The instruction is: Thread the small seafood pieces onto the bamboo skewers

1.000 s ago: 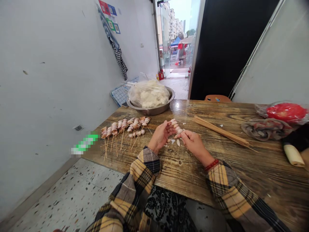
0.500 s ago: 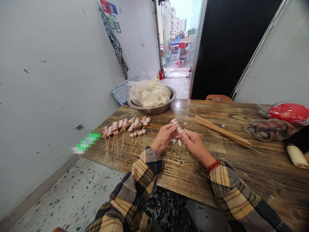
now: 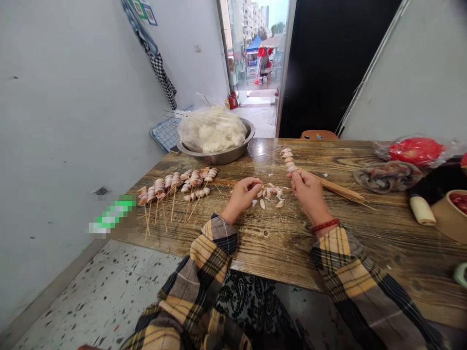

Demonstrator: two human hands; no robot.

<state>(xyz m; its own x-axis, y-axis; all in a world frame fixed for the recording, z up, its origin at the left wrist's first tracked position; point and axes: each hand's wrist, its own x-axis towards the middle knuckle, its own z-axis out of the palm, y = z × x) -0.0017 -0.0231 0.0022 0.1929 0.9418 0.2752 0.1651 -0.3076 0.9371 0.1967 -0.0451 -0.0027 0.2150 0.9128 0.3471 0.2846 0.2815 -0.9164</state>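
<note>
My right hand (image 3: 309,192) is closed around the lower part of a garlic skewer (image 3: 288,159), whose threaded cloves stand upright above the fingers. My left hand (image 3: 242,194) has its fingers curled and pressed together at the left side of a small heap of loose garlic cloves (image 3: 269,192); whatever it may hold is hidden. The heap lies on the wooden table (image 3: 251,243) between both hands. Left of my left hand, several finished-looking garlic skewers (image 3: 175,181) lie side by side, their bare stick ends pointing toward me.
A metal basin (image 3: 222,158) holding a plastic bag (image 3: 215,131) of pale food stands at the back left. Bare bamboo sticks (image 3: 341,190) lie beyond my right hand. Farther right are a crumpled cloth (image 3: 388,176), a red bundle in plastic (image 3: 416,150) and a tan pot (image 3: 447,218).
My hands have moved apart. The right one has carried the garlic skewer up and rightward, while the left has let go of it, uncovering the loose cloves. The view has shifted slightly.
</note>
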